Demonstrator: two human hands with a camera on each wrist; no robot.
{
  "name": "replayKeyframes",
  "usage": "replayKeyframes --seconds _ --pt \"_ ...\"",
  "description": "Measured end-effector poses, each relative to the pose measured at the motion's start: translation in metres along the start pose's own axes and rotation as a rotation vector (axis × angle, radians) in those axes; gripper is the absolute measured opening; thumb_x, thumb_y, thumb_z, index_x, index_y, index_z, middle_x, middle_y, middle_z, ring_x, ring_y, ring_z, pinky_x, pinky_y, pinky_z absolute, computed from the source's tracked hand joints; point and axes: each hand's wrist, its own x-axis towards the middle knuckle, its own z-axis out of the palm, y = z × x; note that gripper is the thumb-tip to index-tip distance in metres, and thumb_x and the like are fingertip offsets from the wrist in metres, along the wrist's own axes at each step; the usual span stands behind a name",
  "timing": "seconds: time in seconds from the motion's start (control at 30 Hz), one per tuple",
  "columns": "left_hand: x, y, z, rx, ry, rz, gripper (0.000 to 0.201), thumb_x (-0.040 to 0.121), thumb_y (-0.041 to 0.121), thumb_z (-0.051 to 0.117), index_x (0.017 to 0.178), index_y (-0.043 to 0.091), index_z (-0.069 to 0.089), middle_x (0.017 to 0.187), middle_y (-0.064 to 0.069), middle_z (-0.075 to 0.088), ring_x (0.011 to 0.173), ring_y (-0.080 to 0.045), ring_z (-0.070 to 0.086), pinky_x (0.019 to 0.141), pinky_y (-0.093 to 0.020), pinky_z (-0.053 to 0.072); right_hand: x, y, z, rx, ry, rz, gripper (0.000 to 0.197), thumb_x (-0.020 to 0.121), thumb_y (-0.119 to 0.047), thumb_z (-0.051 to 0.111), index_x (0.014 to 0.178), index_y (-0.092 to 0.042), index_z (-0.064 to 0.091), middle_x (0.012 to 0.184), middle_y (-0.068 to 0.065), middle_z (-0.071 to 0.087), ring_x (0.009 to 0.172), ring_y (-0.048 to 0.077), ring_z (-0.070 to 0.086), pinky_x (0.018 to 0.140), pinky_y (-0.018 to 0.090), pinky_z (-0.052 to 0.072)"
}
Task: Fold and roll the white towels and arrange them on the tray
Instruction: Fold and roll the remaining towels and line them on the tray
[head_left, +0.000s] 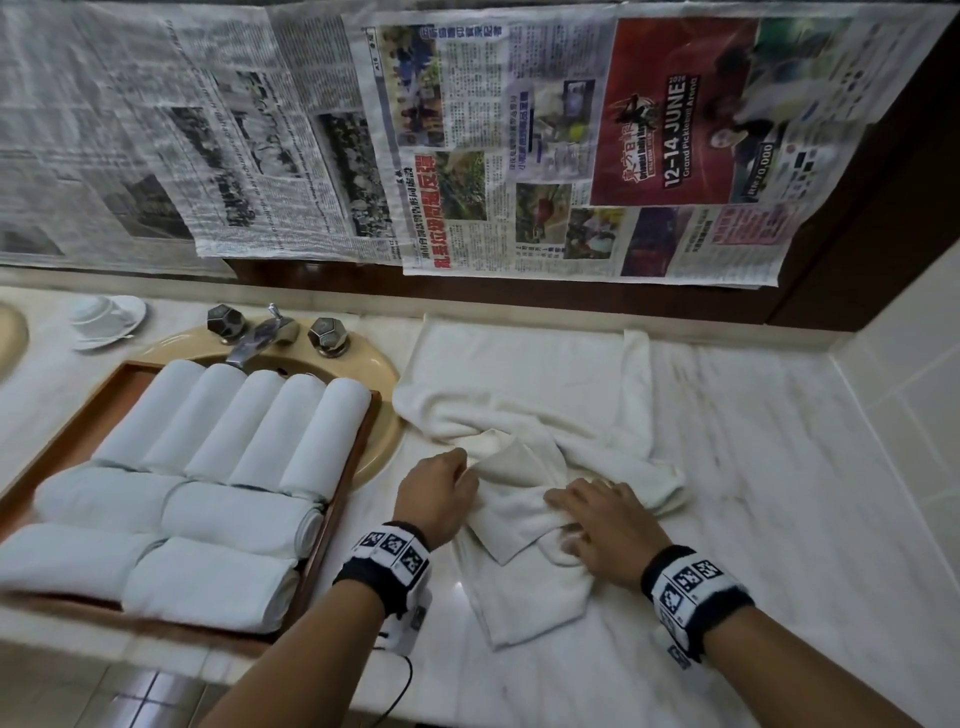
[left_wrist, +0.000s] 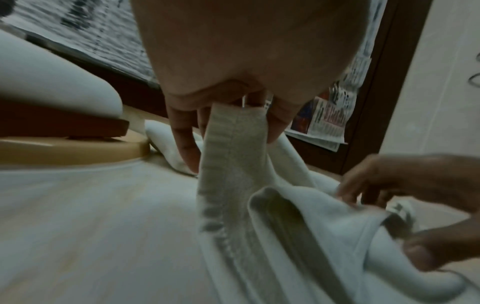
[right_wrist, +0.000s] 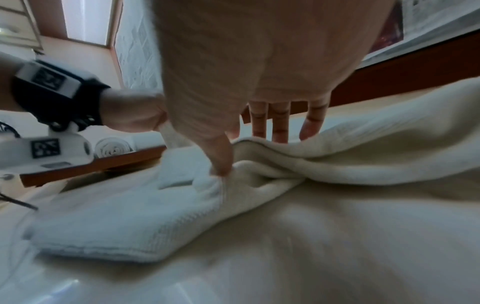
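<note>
A crumpled white towel (head_left: 524, 587) lies on the marble counter (head_left: 779, 493) in front of me. My left hand (head_left: 464, 472) pinches one hemmed corner of it; in the left wrist view that corner (left_wrist: 228, 185) hangs from between the thumb and fingers of the left hand (left_wrist: 233, 150). My right hand (head_left: 587, 514) lies on the towel with straight, spread fingers (right_wrist: 279, 127), the thumb pressing into a fold (right_wrist: 259, 181). To the left, a wooden tray (head_left: 111, 395) holds several rolled white towels (head_left: 234, 426) in rows.
More white towel cloth (head_left: 530, 374) lies spread behind the crumpled part. The tray rests over a beige sink (head_left: 382, 364) with a faucet (head_left: 254, 338). A cup and saucer (head_left: 104, 317) stand far left. Newspaper (head_left: 467, 130) covers the back wall; a tiled wall (head_left: 893, 364) closes the right.
</note>
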Motion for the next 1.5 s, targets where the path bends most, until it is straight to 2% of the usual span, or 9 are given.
replayKeyframes --seconds 0.13,0.4,0.57,0.67,0.8,1.0,1.2,1.4,1.5 --pt "-0.019 -0.003 0.001 -0.200 0.017 -0.053 0.032 0.087 0.023 0.054 0.066 0.016 0.030 0.059 0.002 0.035 0.056 -0.015 0.029 0.055 -0.035 0.025 0.000 -0.002 0.007 -0.004 0.165 0.016 0.032 0.064 -0.016 0.072 0.091 -0.032 0.069 0.081 -0.003 0.055 0.073 0.024 0.059 0.060 0.035 0.042" --pt "-0.056 -0.025 -0.041 -0.188 0.254 -0.298 0.037 0.082 0.018 0.062 0.062 0.019 0.031 0.059 0.002 0.033 0.057 -0.018 0.033 0.054 -0.034 0.025 -0.025 -0.001 -0.014 0.633 0.414 -0.047 0.020 0.070 -0.005 0.059 0.077 -0.018 0.073 0.078 -0.010 0.070 0.076 0.013 0.063 0.074 0.028 0.049" --pt "-0.107 -0.076 -0.059 0.166 -0.184 -0.533 0.018 0.079 0.024 0.065 0.077 0.015 0.050 0.088 -0.009 0.064 0.094 -0.033 0.064 0.079 -0.035 0.050 -0.061 0.015 -0.017 0.571 0.174 0.116 0.022 0.066 -0.028 0.047 0.047 -0.019 0.052 0.047 -0.011 0.056 0.050 0.006 0.051 0.060 0.021 0.033" --pt "-0.106 -0.079 -0.044 0.291 -0.377 -0.574 0.059 0.080 0.047 0.062 0.125 0.013 0.045 0.129 -0.009 0.060 0.121 -0.030 0.056 0.102 -0.035 0.042 -0.063 0.026 -0.004 0.364 0.328 0.414 0.023 0.083 -0.035 0.047 0.070 -0.026 0.064 0.082 -0.003 0.068 0.083 0.023 0.061 0.072 0.034 0.045" --pt "-0.058 -0.058 -0.024 0.213 -0.284 -0.547 0.087 0.087 0.067 0.054 0.148 0.009 0.030 0.148 -0.015 0.045 0.134 -0.034 0.047 0.108 -0.041 0.040 -0.055 0.018 0.004 0.483 0.240 0.861 0.051 0.089 -0.030 0.067 0.131 -0.014 0.043 0.141 0.013 0.035 0.126 0.038 0.036 0.101 0.051 0.040" --pt "-0.022 -0.052 -0.012 -0.007 -0.148 -0.588 0.049 0.094 0.037 0.056 0.134 0.011 0.043 0.136 -0.015 0.056 0.123 -0.036 0.055 0.102 -0.042 0.046 -0.038 0.000 0.004 0.848 0.246 0.942 0.068 0.086 -0.002 0.058 0.146 -0.013 0.027 0.145 0.018 0.044 0.126 0.036 0.050 0.099 0.034 0.041" --pt "-0.079 -0.081 -0.030 0.089 -0.184 -0.596 0.018 0.090 0.016 0.059 0.104 0.006 0.054 0.108 -0.016 0.064 0.108 -0.037 0.062 0.084 -0.033 0.046 -0.067 0.010 0.007 0.707 -0.126 0.846 0.042 0.083 -0.008 0.056 0.122 -0.017 0.046 0.128 0.008 0.058 0.111 0.026 0.055 0.095 0.033 0.043" --pt "-0.063 -0.077 -0.036 -0.050 -0.172 -0.693 0.069 0.089 0.044 0.065 0.139 0.001 0.044 0.138 -0.021 0.056 0.126 -0.037 0.055 0.103 -0.038 0.043 -0.068 0.007 0.007 0.664 0.079 0.954 0.056 0.080 -0.054 0.072 0.120 -0.023 0.048 0.122 0.001 0.045 0.116 0.025 0.049 0.098 0.041 0.045" --pt "-0.043 -0.059 -0.035 -0.075 -0.105 -0.643 0.055 0.093 0.032 0.059 0.138 0.006 0.042 0.138 -0.017 0.056 0.123 -0.037 0.056 0.102 -0.040 0.045 -0.055 0.003 0.005 0.630 0.141 0.990 0.040 0.084 -0.039 0.069 0.116 -0.019 0.056 0.122 0.006 0.053 0.111 0.027 0.056 0.094 0.040 0.050"
